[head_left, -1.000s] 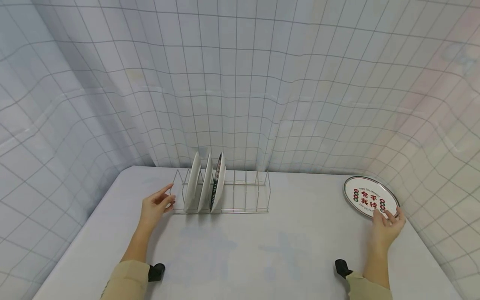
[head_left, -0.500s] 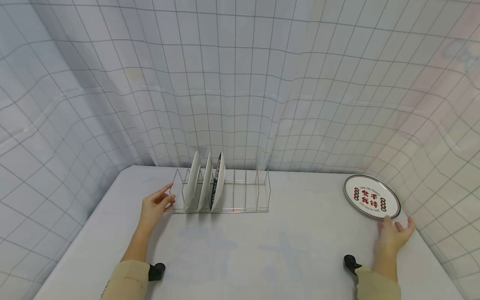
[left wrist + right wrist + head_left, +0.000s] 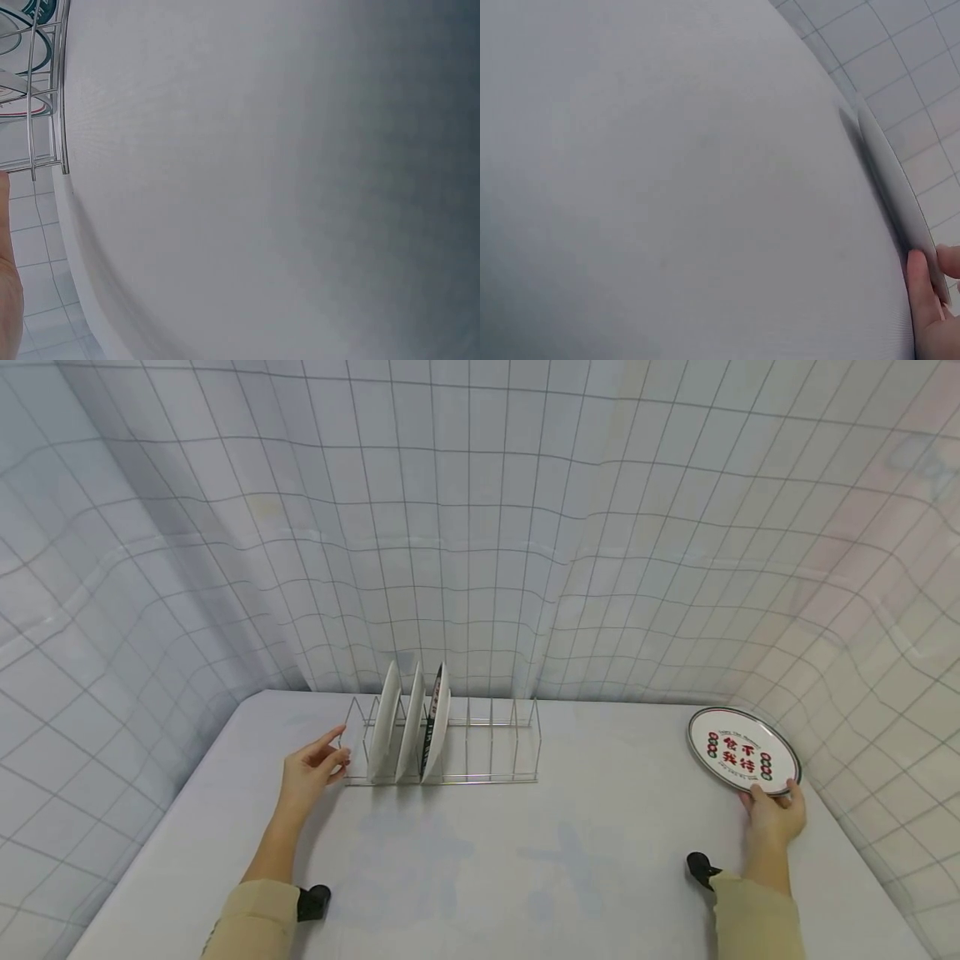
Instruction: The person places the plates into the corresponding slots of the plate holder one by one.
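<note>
A white oval plate with a dark rim and red characters lies at the table's far right. My right hand pinches its near edge; in the right wrist view a finger is under the plate and another digit is over its rim. At the left, a wire dish rack holds several plates on edge, among them a white one and one with a dark patterned face. My left hand holds the rack's left end wire between thumb and fingers.
The white table lies under everything. A grid-patterned curtain hangs behind and on both sides, close to the plate's right edge. Black wrist devices stick out from both sleeves.
My right hand has moved off the plate's right side, slid slightly right and toward me, then come back to grip its near edge. The left hand and rack stay put.
</note>
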A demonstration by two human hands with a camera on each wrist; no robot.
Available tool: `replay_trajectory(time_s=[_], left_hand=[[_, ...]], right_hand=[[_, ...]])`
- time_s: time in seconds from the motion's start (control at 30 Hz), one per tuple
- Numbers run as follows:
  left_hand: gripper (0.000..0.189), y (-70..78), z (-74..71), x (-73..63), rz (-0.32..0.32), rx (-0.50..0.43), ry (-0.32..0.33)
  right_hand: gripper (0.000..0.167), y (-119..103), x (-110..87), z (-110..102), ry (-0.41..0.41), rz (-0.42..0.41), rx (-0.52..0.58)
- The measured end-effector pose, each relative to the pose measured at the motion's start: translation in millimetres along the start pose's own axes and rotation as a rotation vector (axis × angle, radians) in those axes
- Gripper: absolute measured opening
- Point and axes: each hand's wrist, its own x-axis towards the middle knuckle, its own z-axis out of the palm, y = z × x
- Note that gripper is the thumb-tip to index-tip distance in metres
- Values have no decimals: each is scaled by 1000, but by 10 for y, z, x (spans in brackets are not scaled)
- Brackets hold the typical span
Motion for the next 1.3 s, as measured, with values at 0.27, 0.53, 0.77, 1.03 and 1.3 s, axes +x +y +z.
replay_trajectory(time_s=[0.27,0.53,0.77,1.03,1.3], left_hand=[[40,-22,-3,1,10,-7,-3],[40,-14,3,-1,29,22,3],[39,-23,1,1,45,18,4],[40,-1,7,-10,41,16,19],[40,-2,1,-2,28,25,12]], right_hand=[[72,-55,-46,14,-6,58,-94],[76,-113,-55,-111,-178,132,76],[88,-104,-54,-276,-417,244,457],[94,-49,-99,-290,-478,200,585],[87,-107,-245,-163,-559,53,583]])
